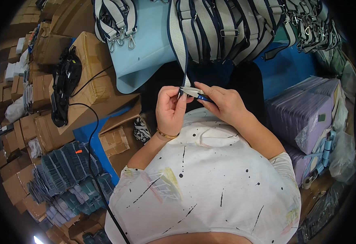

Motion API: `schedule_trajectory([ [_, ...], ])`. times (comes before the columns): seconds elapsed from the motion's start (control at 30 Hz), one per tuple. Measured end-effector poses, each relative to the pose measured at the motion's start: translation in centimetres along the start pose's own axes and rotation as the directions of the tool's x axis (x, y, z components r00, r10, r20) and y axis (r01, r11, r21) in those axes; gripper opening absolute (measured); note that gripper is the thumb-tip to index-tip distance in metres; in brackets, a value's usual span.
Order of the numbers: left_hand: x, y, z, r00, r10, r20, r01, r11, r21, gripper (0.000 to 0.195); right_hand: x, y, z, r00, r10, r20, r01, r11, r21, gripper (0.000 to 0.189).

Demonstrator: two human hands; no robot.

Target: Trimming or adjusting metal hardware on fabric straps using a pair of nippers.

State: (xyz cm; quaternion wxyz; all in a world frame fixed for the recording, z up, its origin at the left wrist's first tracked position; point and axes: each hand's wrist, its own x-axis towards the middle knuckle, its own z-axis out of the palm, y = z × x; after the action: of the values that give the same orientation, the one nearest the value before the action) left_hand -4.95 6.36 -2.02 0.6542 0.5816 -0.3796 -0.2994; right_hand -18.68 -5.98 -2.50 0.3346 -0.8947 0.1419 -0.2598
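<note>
My left hand [171, 108] pinches the end of a cream webbing strap with navy edges [179, 48], which runs down from the pile above. Thread snips [196, 92] with blue handles are gripped in my right hand [223, 102], their blades pointing left at the strap end by my left fingertips. Whether the blades touch the strap cannot be told. More striped straps with metal sliders [226, 30] lie heaped at the top. A few straps with silver snap hooks [121, 38] rest at the upper left on a light blue sheet [144, 58].
Left of me, a black pouch [65, 85] and cable lie by a cardboard box [94, 70]. An open carton [120, 149] stands near my left forearm. Plastic-wrapped purple goods [299, 113] are stacked at right. Folded blue-grey bundles [68, 170] and many cartons fill the far left.
</note>
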Motion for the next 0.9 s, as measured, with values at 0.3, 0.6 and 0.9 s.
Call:
schedule_trajectory([
  [0.3, 0.51, 0.97, -0.10, 0.982, -0.189, 0.008, 0.188, 0.968, -0.166, 0.015, -0.06, 0.37, -0.29, 0.996, 0.034, -0.081, -0.030, 0.998, 0.049, 0.045],
  [0.6, 0.19, 0.67, -0.28, 0.985, -0.173, -0.022, 0.166, 0.968, -0.189, 0.015, 0.19, 0.02, -0.31, 0.999, 0.016, -0.043, -0.013, 0.998, 0.056, 0.047],
  [0.9, 0.22, 0.88, 0.02, 0.992, -0.129, -0.016, 0.125, 0.980, -0.158, 0.014, 0.40, 0.00, -0.11, 0.999, -0.010, -0.047, 0.012, 0.999, 0.051, 0.047],
])
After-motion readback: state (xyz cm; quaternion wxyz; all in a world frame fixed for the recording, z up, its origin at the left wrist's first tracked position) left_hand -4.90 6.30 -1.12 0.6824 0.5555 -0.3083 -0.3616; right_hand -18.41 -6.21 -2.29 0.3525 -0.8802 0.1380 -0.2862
